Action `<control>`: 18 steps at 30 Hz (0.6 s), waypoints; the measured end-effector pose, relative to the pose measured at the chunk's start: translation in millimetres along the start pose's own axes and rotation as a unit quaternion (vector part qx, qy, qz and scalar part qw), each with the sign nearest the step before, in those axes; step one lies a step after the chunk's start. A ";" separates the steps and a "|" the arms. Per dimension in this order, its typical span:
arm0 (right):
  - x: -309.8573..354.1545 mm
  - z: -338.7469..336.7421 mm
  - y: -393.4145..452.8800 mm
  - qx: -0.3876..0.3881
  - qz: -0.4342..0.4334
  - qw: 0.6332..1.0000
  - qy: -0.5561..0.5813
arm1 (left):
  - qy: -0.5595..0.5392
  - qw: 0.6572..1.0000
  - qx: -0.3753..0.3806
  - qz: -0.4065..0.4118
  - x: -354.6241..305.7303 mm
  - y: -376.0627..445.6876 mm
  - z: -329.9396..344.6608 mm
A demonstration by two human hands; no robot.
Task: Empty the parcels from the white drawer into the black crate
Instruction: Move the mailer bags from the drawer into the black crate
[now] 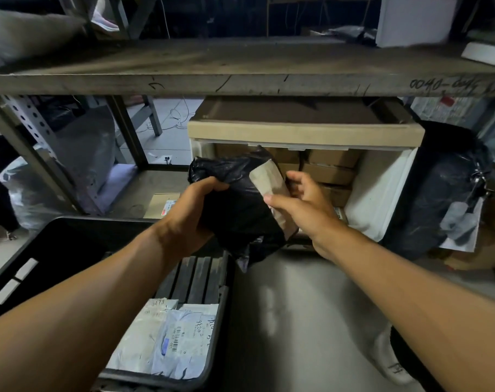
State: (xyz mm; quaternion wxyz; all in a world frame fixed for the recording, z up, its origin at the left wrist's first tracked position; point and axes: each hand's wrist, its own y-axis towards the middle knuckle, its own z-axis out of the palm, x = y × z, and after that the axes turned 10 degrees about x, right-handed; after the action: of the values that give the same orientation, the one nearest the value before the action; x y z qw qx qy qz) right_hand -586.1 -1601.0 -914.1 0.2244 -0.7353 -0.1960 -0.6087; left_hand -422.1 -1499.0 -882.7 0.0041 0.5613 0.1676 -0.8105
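Observation:
A black plastic-wrapped parcel point(237, 205) with a brown taped strip hangs in front of the open white drawer point(382, 188). My left hand point(192, 213) grips the parcel's left side. At the parcel's right side, over the brown strip, my right hand point(302, 202) has its thumb against the wrap and its fingers loosely spread. Several brown cardboard boxes point(331, 171) lie inside the drawer. The black crate point(56, 250) stands at lower left, below the parcel, holding white and pale-blue mailer bags point(169, 338).
A grey shelf board point(240, 77) runs overhead. A cardboard box point(305, 120) rests on top of the drawer. A dark bagged bundle point(444, 190) sits right of it. A small box point(161, 205) lies on the low shelf left. Grey floor lies at bottom right.

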 end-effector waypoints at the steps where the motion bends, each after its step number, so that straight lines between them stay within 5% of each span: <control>1: -0.1 -1.5 -0.9 0.036 0.030 0.999 0.021 | 0.004 1.000 0.002 -0.005 -3.1 -1.7 -4.6; 5: -7.5 2.7 -1.8 0.157 0.088 0.980 0.081 | 0.050 0.998 -0.007 -0.047 -11.8 -7.7 -23.8; 18: -36.4 91.1 21.5 0.217 0.156 0.959 0.089 | 0.015 0.987 -0.071 -0.140 42.1 -14.4 -130.3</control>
State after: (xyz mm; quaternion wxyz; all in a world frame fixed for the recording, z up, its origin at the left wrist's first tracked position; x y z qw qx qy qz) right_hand -507.1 -1567.4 -966.2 0.4874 -0.6334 -0.1855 -0.5717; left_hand -322.1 -1441.8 -958.1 -0.0721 0.5423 0.3022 -0.7806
